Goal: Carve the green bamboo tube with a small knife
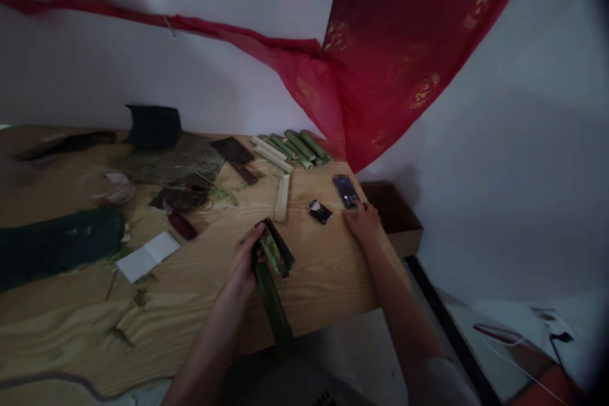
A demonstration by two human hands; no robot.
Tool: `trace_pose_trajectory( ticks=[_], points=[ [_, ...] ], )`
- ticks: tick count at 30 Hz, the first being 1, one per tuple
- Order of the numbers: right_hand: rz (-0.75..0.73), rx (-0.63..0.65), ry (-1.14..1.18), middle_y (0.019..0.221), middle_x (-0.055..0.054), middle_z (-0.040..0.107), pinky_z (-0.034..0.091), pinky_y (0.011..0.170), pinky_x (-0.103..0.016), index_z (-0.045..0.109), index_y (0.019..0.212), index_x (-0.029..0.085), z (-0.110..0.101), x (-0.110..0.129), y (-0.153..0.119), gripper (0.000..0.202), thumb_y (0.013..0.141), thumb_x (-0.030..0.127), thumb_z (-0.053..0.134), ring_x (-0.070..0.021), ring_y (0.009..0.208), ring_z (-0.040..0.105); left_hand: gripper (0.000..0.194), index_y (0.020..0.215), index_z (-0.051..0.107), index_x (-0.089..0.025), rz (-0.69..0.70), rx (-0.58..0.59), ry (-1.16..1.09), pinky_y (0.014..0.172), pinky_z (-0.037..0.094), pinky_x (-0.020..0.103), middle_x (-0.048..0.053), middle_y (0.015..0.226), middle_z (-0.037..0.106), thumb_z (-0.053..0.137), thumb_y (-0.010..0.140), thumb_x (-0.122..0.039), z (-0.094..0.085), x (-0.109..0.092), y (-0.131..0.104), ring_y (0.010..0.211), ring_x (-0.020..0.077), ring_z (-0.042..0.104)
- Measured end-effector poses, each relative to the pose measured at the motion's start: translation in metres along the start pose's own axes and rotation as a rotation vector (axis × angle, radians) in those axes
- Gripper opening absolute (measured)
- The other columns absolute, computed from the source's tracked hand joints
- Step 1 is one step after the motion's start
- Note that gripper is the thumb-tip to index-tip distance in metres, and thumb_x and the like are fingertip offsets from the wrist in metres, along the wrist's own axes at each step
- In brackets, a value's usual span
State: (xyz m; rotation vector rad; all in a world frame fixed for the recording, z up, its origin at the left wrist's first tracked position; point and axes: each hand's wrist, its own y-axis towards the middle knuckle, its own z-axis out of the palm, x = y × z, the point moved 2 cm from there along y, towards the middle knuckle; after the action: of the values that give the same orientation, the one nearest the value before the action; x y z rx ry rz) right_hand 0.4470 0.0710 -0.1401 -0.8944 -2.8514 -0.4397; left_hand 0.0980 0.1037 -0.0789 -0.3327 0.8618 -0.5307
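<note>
Head view. Hands well apart. Left hand [250,247]: thumb and fingers clamped on a layered bundle [275,248], dark sheets with a mottled green face, raised over the table [328,273] inward of its near edge. A dark green length [272,304] runs from below this hand past the near edge; whether it is gripped too, cannot tell. Right hand [364,222]: loosely curled, nothing grasped, fingers at the near end of a phone [346,190] lying by the right edge. Cannot tell if a fingertip presses the screen.

Also noted: small black packet [320,211] just left of the phone; pale strip [282,198] farther left; green rolls [299,147] near the far right corner.

Handling, by judgement: touch the phone with one light fingertip, pressing down rather than sideways, since a sideways push could send it over the right edge. Meanwhile, hold the bundle level, thumb flat across its layers, as loose sheets would probably slip.
</note>
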Motion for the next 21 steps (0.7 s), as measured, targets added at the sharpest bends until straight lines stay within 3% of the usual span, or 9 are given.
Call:
trace_pose_trajectory(
  ticks=[21],
  points=[
    [-0.003,-0.027,0.015,0.131,-0.018,0.054,0.04,0.099,-0.048,0.05,0.143,0.022,0.005,-0.001,0.0001,0.063,0.09,0.055,0.058,-0.035,0.12,0.05,0.05,0.066,0.05,-0.017,-0.031,0.021,-0.026,0.034,0.02,0.013,-0.011,0.045,0.037,0.092,0.057,-0.042,-0.001,0.0006,0.0011,0.035,0.0007,0.031]
  ],
)
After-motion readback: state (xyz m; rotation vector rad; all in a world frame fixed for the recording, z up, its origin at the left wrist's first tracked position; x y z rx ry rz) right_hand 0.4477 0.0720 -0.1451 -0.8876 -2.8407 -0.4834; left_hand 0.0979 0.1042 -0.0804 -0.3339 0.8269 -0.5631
